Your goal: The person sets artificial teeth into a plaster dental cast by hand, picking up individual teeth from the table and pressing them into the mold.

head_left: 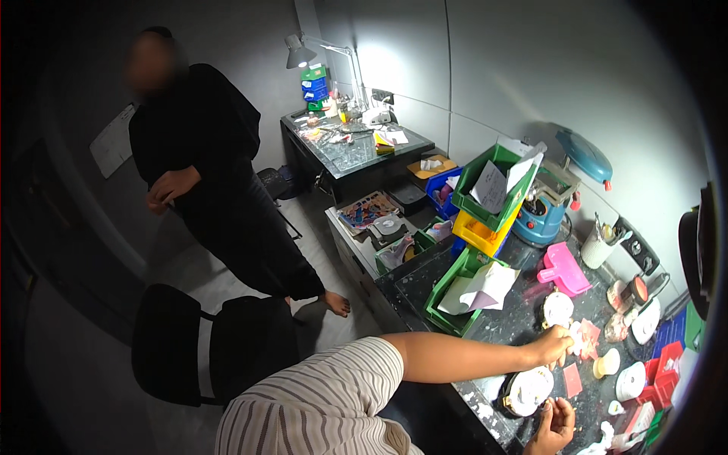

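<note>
My left hand (pixel 552 347) reaches across the dark worktop, its fingers bent together beside crumpled pink sheet pieces (pixel 585 338). Whatever it pinches is too small to tell. My right hand (pixel 553 431) is at the lower edge, fingers curled in, and I cannot make out what they hold. Just beyond it sits a white plaster model on a round metal mount (pixel 528 390), between my two hands. A second plaster model (pixel 557 309) stands behind my left hand. A flat pink square (pixel 572 380) and a cream-coloured small cup-like piece (pixel 606 364) lie to the right.
Green and yellow bins (pixel 485 227) with papers stack at the back, near a blue machine (pixel 540 216). A pink dustpan-shaped tray (pixel 563 270) lies on the bench (pixel 409 282). Red bins (pixel 667 371) stand right. A person in dark clothes (pixel 205 152) stands left, behind a black chair (pixel 171 345).
</note>
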Tool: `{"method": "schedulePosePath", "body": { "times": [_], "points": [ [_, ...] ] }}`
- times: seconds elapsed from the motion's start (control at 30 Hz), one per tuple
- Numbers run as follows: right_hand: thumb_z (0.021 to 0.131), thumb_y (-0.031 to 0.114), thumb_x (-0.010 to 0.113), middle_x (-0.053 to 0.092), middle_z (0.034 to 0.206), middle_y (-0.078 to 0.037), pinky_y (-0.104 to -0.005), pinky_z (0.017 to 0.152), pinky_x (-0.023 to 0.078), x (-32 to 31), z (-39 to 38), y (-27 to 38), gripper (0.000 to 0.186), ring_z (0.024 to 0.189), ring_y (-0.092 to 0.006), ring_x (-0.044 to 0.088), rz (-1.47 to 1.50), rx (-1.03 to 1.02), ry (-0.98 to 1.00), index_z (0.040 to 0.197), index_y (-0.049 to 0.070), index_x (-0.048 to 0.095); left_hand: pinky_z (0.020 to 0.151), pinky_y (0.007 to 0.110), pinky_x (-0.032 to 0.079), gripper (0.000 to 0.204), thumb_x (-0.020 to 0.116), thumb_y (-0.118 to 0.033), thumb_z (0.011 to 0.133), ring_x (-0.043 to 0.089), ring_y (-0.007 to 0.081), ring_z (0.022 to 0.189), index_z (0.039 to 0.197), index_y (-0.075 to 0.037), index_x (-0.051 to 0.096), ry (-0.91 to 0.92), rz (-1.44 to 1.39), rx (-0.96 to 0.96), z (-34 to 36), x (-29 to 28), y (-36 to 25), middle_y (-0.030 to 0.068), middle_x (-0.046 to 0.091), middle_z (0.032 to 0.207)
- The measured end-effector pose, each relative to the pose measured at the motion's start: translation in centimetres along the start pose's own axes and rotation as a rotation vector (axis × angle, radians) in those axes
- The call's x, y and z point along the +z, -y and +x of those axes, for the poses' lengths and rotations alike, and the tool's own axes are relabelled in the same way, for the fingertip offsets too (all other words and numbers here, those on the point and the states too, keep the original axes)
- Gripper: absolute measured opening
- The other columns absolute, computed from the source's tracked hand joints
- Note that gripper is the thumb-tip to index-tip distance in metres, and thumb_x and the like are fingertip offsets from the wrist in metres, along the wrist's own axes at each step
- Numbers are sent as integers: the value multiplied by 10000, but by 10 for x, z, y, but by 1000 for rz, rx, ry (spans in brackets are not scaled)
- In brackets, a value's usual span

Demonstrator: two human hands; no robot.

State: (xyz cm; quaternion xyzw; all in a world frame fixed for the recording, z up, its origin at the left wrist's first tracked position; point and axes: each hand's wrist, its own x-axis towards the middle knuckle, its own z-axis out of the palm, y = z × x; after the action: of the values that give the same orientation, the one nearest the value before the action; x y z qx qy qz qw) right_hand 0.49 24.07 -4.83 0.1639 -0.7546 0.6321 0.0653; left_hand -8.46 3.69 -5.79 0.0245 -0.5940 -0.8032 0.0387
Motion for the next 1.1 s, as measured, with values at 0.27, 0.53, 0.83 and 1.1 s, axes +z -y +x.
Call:
{"method": "schedulePosePath", "body": {
  "times": [0.27, 0.53, 0.83, 1.1],
  "points": [
    [921, -29, 747, 749, 1020, -124, -278, 815, 586, 6, -5, 18, 214, 894, -165, 708, -49, -7, -59, 1128, -67, 707, 381, 300, 421, 257, 496, -190, 1008, 532, 154, 421, 882, 20, 574, -9, 69, 53, -4, 3, -6, 110, 605, 624],
    [928, -10, 745, 748, 1028, -118, -280, 822, 576, 7, -8, 23, 226, 906, -168, 702, -71, 37, -70, 1146, -57, 704, 378, 298, 421, 247, 517, -188, 1000, 534, 151, 429, 886, 24, 574, -16, 75, 96, -6, 5, -5, 104, 600, 631],
    [937, 4, 740, 750, 1040, -119, -286, 835, 577, 5, -4, 18, 230, 914, -166, 705, -115, -11, -46, 1160, -44, 705, 385, 305, 408, 243, 526, -195, 993, 522, 145, 425, 905, 25, 581, -15, 95, 114, -12, 6, -15, 93, 595, 619],
    [970, -16, 686, 729, 1090, -174, -303, 881, 568, 0, -13, 21, 212, 975, -206, 695, -67, -14, -46, 1173, -77, 677, 370, 287, 415, 272, 514, -219, 1019, 536, 127, 449, 918, 21, 592, 3, 25, 106, -3, 16, 7, 80, 601, 630]
  ]
}}
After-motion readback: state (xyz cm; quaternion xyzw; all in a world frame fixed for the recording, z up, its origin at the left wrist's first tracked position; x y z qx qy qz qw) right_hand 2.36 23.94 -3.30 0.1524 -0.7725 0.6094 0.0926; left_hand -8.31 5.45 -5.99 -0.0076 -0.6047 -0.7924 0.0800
